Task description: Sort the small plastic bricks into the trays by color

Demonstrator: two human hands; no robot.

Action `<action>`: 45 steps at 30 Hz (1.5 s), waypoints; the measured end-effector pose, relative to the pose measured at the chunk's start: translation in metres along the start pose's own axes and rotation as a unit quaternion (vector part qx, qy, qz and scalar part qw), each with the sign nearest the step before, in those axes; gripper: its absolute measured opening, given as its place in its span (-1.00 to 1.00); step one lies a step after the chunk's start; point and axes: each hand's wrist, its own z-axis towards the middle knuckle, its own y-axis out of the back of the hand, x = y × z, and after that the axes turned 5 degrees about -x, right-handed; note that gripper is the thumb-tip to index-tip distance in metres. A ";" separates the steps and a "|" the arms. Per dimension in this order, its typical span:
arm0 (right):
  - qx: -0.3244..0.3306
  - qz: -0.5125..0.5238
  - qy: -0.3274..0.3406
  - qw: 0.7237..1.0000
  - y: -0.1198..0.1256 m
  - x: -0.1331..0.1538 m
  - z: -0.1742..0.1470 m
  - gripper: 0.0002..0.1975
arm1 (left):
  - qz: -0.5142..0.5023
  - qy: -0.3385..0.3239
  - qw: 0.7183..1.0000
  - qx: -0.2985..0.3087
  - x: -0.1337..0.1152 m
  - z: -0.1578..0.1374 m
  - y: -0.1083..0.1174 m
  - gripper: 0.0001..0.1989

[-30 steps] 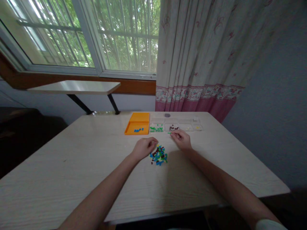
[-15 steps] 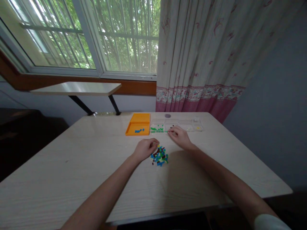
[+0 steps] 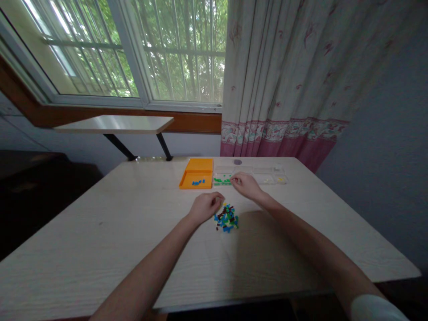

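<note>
Left hand: fingers curled, beside mixed pieces
Right hand: fingers near green pieces in the clear tray; grip unclear
Orange box: open, blue pieces inside
Curtain: pink-hemmed, hanging beside the window

At eleven o'clock is a pale-framed window, with bars and green trees beyond the glass and brown trim below. A cream curtain with red motifs and a pink lower band hangs at one o'clock, beside a grey-blue wall at three. At ten, a shelf stands on black supports above a pale wood-grain table that spreads through six. Nine o'clock is dark and indistinct. Daylight enters through the window.
</note>
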 end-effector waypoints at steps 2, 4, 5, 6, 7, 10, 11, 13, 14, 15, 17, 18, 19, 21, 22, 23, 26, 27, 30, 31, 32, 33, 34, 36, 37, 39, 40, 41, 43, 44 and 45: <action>0.050 0.022 0.038 0.998 0.005 0.005 -0.010 -0.84 | 0.001 0.000 1.000 0.001 0.000 0.000 0.000 -0.76; 0.092 0.040 0.068 0.993 0.011 0.008 -0.022 -0.84 | 0.002 -0.001 1.000 0.002 0.000 0.000 -0.001 -0.76; 0.111 0.048 0.080 0.989 0.014 0.009 -0.027 -0.84 | 0.003 -0.002 1.000 0.002 0.000 0.000 -0.002 -0.76; 0.128 0.057 0.090 0.986 0.016 0.009 -0.032 -0.83 | 0.004 -0.002 1.000 0.003 0.001 0.000 -0.002 -0.76; 0.144 0.065 0.097 0.983 0.017 0.009 -0.036 -0.82 | 0.006 -0.001 1.000 0.004 0.001 0.000 -0.003 -0.76; 0.168 0.080 0.102 0.977 0.016 0.007 -0.045 -0.78 | 0.008 -0.002 1.000 0.007 0.001 0.000 -0.004 -0.76; 0.167 0.080 0.100 0.978 0.015 0.006 -0.048 -0.78 | 0.008 -0.003 1.000 0.008 0.001 0.000 -0.004 -0.76; 0.159 0.076 0.098 0.980 0.011 0.005 -0.051 -0.78 | 0.008 -0.003 1.000 0.007 0.001 0.000 -0.004 -0.76; 0.155 0.075 0.097 0.980 0.010 0.004 -0.053 -0.79 | 0.009 -0.003 1.000 0.006 0.001 0.000 -0.004 -0.76; 0.152 0.074 0.098 0.981 0.008 0.004 -0.054 -0.80 | 0.009 -0.003 1.000 0.006 0.001 0.000 -0.004 -0.75; 0.144 0.074 0.097 0.982 0.006 0.005 -0.056 -0.81 | 0.011 -0.004 1.000 0.007 0.000 0.000 -0.003 -0.75; 0.137 0.073 0.095 0.983 0.005 0.006 -0.057 -0.82 | 0.010 -0.006 1.000 0.008 -0.001 0.000 -0.003 -0.75; 0.129 0.072 0.093 0.985 0.004 0.007 -0.058 -0.83 | 0.009 -0.007 1.000 0.009 -0.002 0.000 -0.003 -0.75; 0.105 0.074 0.082 0.988 0.003 0.010 -0.059 -0.85 | 0.005 -0.010 1.000 0.011 -0.003 -0.001 -0.002 -0.75; 0.091 0.075 0.077 0.990 0.003 0.012 -0.059 -0.85 | 0.000 -0.012 1.000 0.014 -0.004 -0.001 -0.002 -0.75; 0.077 0.078 0.071 0.991 0.003 0.014 -0.059 -0.86 | -0.005 -0.014 1.000 0.018 -0.005 -0.001 -0.002 -0.75; 0.038 0.083 0.061 0.994 0.003 0.019 -0.059 -0.87 | -0.017 -0.022 0.999 0.030 -0.009 -0.002 -0.001 -0.75; 0.030 0.084 0.060 0.994 0.003 0.020 -0.059 -0.87 | -0.019 -0.025 0.999 0.033 -0.010 -0.002 -0.001 -0.75; 0.020 0.084 0.060 0.994 0.003 0.022 -0.059 -0.87 | -0.020 -0.031 0.999 0.032 -0.014 -0.003 0.000 -0.75; 0.019 0.083 0.060 0.994 0.003 0.022 -0.059 -0.87 | -0.020 -0.032 0.999 0.029 -0.015 -0.003 0.000 -0.75; 0.020 0.083 0.060 0.994 0.003 0.023 -0.060 -0.87 | -0.020 -0.033 0.999 0.026 -0.016 -0.004 -0.001 -0.75; 0.020 0.084 0.061 0.994 0.003 0.023 -0.060 -0.87 | -0.021 -0.032 0.999 0.022 -0.016 -0.004 -0.001 -0.75; 0.019 0.084 0.061 0.994 0.002 0.023 -0.060 -0.87 | -0.022 -0.031 0.999 0.019 -0.016 -0.004 -0.002 -0.76; 0.016 0.085 0.062 0.994 0.002 0.024 -0.060 -0.87 | -0.023 -0.031 0.999 0.013 -0.016 -0.004 -0.003 -0.76; 0.014 0.085 0.062 0.994 0.002 0.024 -0.060 -0.87 | -0.024 -0.031 0.999 0.010 -0.015 -0.004 -0.004 -0.76; 0.011 0.083 0.061 0.995 0.002 0.024 -0.060 -0.87 | -0.023 -0.031 0.999 0.006 -0.015 -0.004 -0.005 -0.76; 0.010 0.080 0.060 0.995 0.001 0.024 -0.060 -0.87 | -0.022 -0.031 0.999 0.005 -0.015 -0.005 -0.005 -0.76; 0.009 0.078 0.059 0.995 0.001 0.024 -0.061 -0.87 | -0.021 -0.031 0.999 0.005 -0.016 -0.005 -0.005 -0.77; 0.006 0.074 0.061 0.995 0.001 0.024 -0.061 -0.86 | -0.019 -0.031 0.999 0.007 -0.016 -0.005 -0.004 -0.77; 0.004 0.075 0.062 0.995 0.000 0.025 -0.061 -0.87 | -0.019 -0.031 0.999 0.008 -0.017 -0.005 -0.004 -0.78; 0.002 0.077 0.062 0.995 0.000 0.025 -0.061 -0.87 | -0.019 -0.030 0.999 0.008 -0.017 -0.005 -0.003 -0.77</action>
